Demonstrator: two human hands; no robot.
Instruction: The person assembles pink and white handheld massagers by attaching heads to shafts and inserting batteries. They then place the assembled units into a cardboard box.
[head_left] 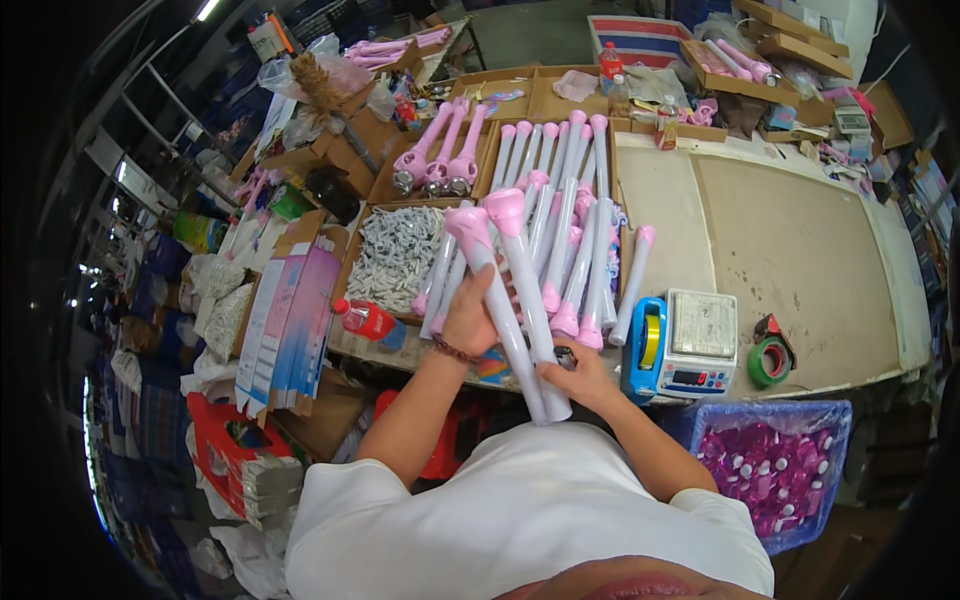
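Observation:
Two long translucent white tubes with pink flared heads, a left one [503, 318] and a right one [529, 277], slant side by side in front of my chest. My left hand [468, 318] is wrapped round them below the heads; its wrist wears a beaded bracelet. Lower down, my right hand [585, 380] grips the right tube near its plain end, thumb on top; most of its fingers are hidden. A small black object [565, 354] shows at this hand, too small to name. Behind the tubes, many similar tubes [578, 270] lie heaped on the table and in a carton.
A box of small grey-white parts [395, 255], a cola bottle [370, 322] and pink wand handles [465, 160] stand left. Rightward are a digital scale [700, 345], a blue tape dispenser [645, 350], green tape [768, 361] and a blue crate [700, 420] of bottles with magenta liquid.

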